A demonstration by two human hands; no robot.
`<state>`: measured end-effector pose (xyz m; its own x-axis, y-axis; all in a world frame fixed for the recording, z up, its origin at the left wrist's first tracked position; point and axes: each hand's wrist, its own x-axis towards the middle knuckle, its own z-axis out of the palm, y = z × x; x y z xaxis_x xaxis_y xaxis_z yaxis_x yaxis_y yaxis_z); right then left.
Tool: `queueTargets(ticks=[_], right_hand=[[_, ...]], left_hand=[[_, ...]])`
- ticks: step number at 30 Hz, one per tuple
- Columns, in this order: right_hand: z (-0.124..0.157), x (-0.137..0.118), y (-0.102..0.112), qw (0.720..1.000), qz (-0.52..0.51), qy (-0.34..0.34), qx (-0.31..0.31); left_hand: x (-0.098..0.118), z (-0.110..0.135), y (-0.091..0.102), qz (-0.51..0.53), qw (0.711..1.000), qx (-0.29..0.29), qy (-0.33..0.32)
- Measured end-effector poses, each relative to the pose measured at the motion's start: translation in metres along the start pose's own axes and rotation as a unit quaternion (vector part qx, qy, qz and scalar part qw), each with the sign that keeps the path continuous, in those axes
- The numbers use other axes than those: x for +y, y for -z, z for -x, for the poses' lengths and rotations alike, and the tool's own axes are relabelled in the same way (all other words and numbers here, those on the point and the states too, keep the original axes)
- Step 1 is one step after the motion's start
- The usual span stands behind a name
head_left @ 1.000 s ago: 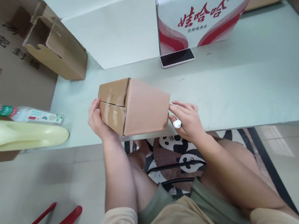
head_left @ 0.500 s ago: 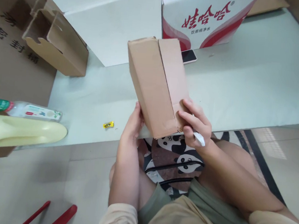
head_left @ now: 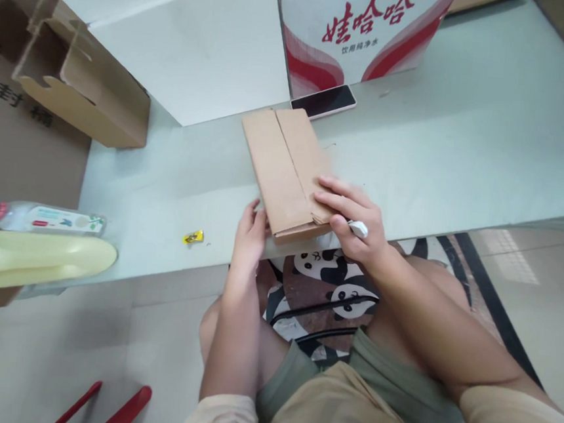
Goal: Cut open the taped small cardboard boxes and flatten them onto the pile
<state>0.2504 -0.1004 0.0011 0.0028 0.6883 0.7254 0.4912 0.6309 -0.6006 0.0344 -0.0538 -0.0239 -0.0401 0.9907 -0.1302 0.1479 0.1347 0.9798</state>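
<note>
A brown cardboard box (head_left: 286, 166) lies pressed flat on the pale green table (head_left: 464, 155), its long side running away from me. My right hand (head_left: 355, 221) rests on its near right corner, index and middle fingers stretched over the cardboard, while the lower fingers curl round a small white object (head_left: 358, 229). My left hand (head_left: 249, 235) touches the box's near left edge with straight fingers and holds nothing.
A phone (head_left: 324, 101) lies beyond the flat box, in front of a red-and-white carton (head_left: 362, 27). A white box (head_left: 197, 53) and an open brown carton (head_left: 85, 89) stand at back left. A small yellow scrap (head_left: 193, 237), a bottle (head_left: 39, 216) and a pale yellow object (head_left: 35, 259) lie left.
The box stood as a full carton, was lifted and tilted up, and now lies collapsed flat on the table. A yellow scrap showed where it stood. Both hands stayed at its near end.
</note>
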Motion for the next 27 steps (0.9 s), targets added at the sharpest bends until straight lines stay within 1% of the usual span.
queueTargets(ticks=[1, 2, 3, 4, 5, 6, 7, 8, 9, 10, 11, 12, 15, 18, 21, 24, 27], right_hand=[[0.0, 0.001, 0.0, 1.0, -0.001, 0.001, -0.009], [0.0, 0.001, -0.001, 1.0, -0.002, 0.003, -0.016], [0.0, 0.002, -0.002, 1.0, -0.004, 0.004, -0.022], [0.0, 0.002, -0.003, 1.0, -0.006, 0.005, -0.029], [0.0, 0.002, -0.004, 0.999, -0.009, 0.007, -0.035], [0.0, 0.003, -0.005, 0.999, -0.011, 0.008, -0.041], [-0.001, 0.003, -0.006, 0.999, -0.012, 0.008, -0.047], [-0.001, 0.003, -0.007, 0.998, -0.013, 0.008, -0.053], [-0.001, 0.004, -0.008, 0.998, -0.015, 0.008, -0.061], [-0.001, 0.005, -0.009, 0.997, -0.019, 0.009, -0.07], [-0.001, 0.006, -0.01, 0.997, -0.024, 0.009, -0.076], [-0.001, 0.007, -0.01, 0.996, -0.031, 0.01, -0.081], [0.001, 0.009, -0.011, 0.995, -0.051, 0.009, -0.09], [0.003, 0.011, -0.01, 0.993, -0.072, 0.001, -0.094], [0.005, 0.013, -0.007, 0.991, -0.103, -0.016, -0.079], [0.006, 0.019, -0.005, 0.989, -0.138, -0.033, -0.047], [0.007, 0.024, -0.005, 0.985, -0.165, -0.049, -0.01]], left_hand=[[0.002, 0.001, 0.002, -0.001, 0.996, 0.046, -0.078], [0.005, 0.003, 0.004, -0.002, 0.981, 0.085, -0.174], [0.009, 0.006, 0.006, -0.009, 0.955, 0.112, -0.276], [0.013, 0.01, 0.008, -0.027, 0.92, 0.121, -0.372], [0.017, 0.013, 0.008, -0.063, 0.887, 0.107, -0.444], [0.019, 0.016, 0.007, -0.108, 0.862, 0.08, -0.488], [0.019, 0.018, 0.005, -0.15, 0.845, 0.054, -0.511], [0.018, 0.019, 0.0, -0.182, 0.833, 0.032, -0.521], [0.014, 0.019, -0.005, -0.193, 0.828, 0.035, -0.526], [0.01, 0.019, -0.011, -0.18, 0.82, 0.072, -0.539], [0.005, 0.018, -0.016, -0.167, 0.819, 0.117, -0.537], [-0.001, 0.017, -0.021, -0.165, 0.816, 0.142, -0.536], [-0.011, 0.013, -0.029, -0.168, 0.819, 0.153, -0.527], [-0.013, 0.014, -0.032, -0.174, 0.821, 0.161, -0.519], [-0.011, 0.019, -0.041, -0.181, 0.816, 0.183, -0.518], [-0.008, 0.03, -0.054, -0.211, 0.813, 0.193, -0.507], [-0.006, 0.042, -0.065, -0.227, 0.805, 0.197, -0.512]])
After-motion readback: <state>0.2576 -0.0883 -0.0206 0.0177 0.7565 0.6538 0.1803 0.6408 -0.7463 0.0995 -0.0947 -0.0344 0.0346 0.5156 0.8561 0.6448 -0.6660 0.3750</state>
